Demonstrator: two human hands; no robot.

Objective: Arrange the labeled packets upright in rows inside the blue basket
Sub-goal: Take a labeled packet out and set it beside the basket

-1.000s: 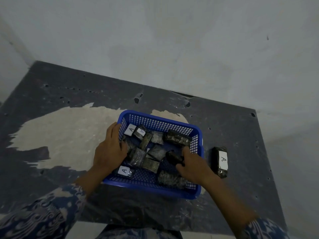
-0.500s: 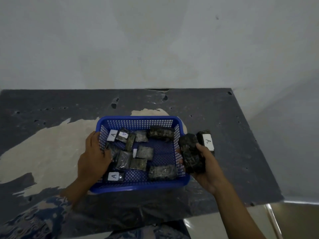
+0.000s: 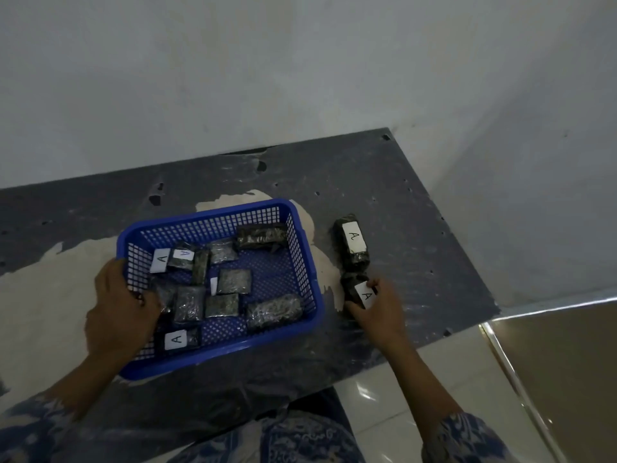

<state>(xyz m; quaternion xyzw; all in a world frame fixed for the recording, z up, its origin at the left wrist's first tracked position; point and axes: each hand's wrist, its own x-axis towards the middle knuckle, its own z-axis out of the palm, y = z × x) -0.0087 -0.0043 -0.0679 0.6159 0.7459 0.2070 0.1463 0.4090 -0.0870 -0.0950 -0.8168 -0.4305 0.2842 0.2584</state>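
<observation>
Right now the right hand (image 3: 379, 307) is closing its fingers round a labeled packet (image 3: 359, 292) on the table (image 3: 417, 212), beside another packet (image 3: 352, 243). Meanwhile the left hand (image 3: 122, 305) is gripping the basket (image 3: 213, 222) rim, where loose packets (image 3: 230, 280) are lying flat; I'd be clearing space first, steadily.

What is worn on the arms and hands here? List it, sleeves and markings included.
Both hands are bare: the left hand and the right hand show no gloves, and no rings or watch can be made out. The forearms are uncovered. Each arm has a sleeve pushed up toward the elbow, the left sleeve and the right sleeve, in dark blue fabric with a pale swirling batik-like print.
</observation>
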